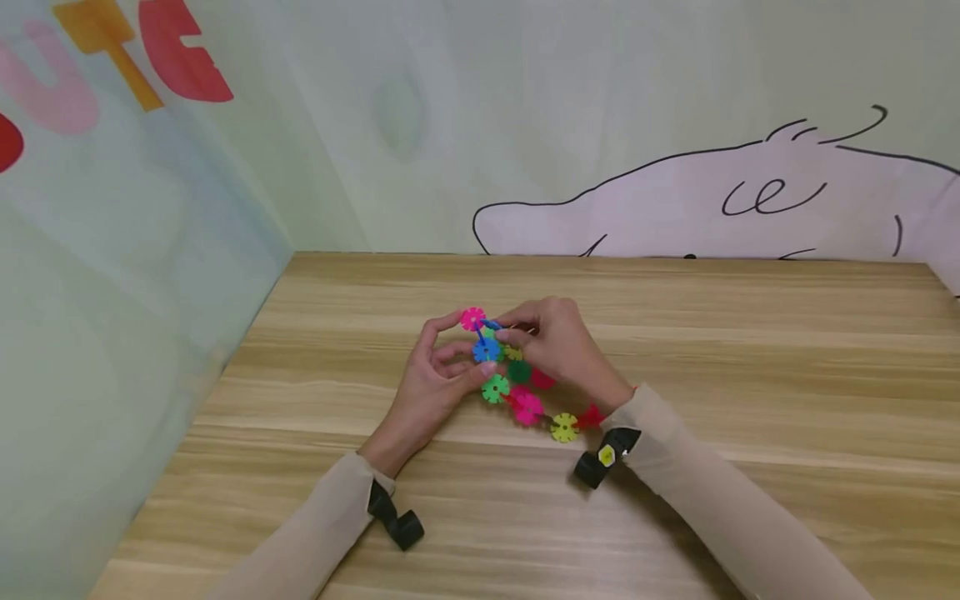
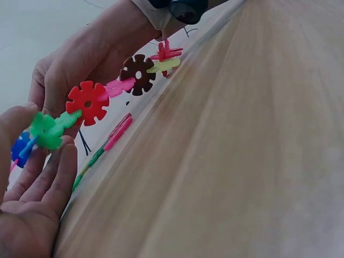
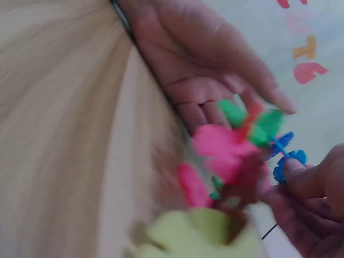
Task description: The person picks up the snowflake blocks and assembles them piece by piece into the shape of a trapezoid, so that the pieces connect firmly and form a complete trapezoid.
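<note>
Several notched plastic flower discs are slotted edge to edge into a colourful chain [image 1: 528, 408]. My left hand [image 1: 437, 387] holds the chain's upper end, its thumb near a green disc [image 1: 495, 388] and a blue disc [image 1: 486, 350]. By its index fingertip is a pink disc [image 1: 472, 318]. From the other side, my right hand [image 1: 558, 337] pinches a blue disc [image 3: 294, 157] at that same end. In the left wrist view, a red disc [image 2: 87, 103] and a brown disc [image 2: 138, 74] follow along the chain. The right fingers partly hide the joint.
A wood-grain table [image 1: 300, 417] lies under both hands. Behind it stands a pale wall [image 1: 600, 83] with a line drawing, and another wall with coloured letters is at left. Black straps with cameras [image 1: 397, 521] sit on both wrists.
</note>
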Tool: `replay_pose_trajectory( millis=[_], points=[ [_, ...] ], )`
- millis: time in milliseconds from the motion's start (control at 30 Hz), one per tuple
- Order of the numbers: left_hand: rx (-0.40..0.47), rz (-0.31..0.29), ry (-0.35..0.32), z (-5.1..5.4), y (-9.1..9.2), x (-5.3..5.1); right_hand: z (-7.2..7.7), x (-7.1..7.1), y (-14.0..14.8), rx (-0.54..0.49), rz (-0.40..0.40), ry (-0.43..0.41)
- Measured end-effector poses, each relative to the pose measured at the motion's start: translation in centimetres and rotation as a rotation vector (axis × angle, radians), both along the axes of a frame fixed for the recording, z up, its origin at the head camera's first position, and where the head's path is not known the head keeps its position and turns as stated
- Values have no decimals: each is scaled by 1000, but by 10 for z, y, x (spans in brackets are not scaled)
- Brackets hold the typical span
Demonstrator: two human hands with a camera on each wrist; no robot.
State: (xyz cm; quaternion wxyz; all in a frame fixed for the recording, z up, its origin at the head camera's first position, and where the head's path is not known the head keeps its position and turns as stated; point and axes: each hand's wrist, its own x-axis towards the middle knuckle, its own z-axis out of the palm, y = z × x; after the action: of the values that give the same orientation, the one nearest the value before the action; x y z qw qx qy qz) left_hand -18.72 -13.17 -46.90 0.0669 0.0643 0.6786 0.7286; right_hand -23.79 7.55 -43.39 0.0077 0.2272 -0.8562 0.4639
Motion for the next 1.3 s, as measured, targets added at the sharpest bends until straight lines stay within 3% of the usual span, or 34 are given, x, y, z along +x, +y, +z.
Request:
replay_pose_trajectory(
  millis=[100,167,333,467,900,1300],
  points=[
    [65,30,-19,0,1,0,-3,0,2,-49,-31,-6],
    [135,83,-18,0,2,-1,-5,0,3,-86,-28,-11],
    [231,260,10,-2,4,-5,-11,0,5,-145,66,24],
    [254,315,-11,-3,3,-6,-15,0,3,-139,103,81],
    [291,277,-71,-2,2,-3,-19,3,3,-175,136,170],
    [267,177,-124,0,-2,-4,-19,5,5,-182,140,207]
  ],
)
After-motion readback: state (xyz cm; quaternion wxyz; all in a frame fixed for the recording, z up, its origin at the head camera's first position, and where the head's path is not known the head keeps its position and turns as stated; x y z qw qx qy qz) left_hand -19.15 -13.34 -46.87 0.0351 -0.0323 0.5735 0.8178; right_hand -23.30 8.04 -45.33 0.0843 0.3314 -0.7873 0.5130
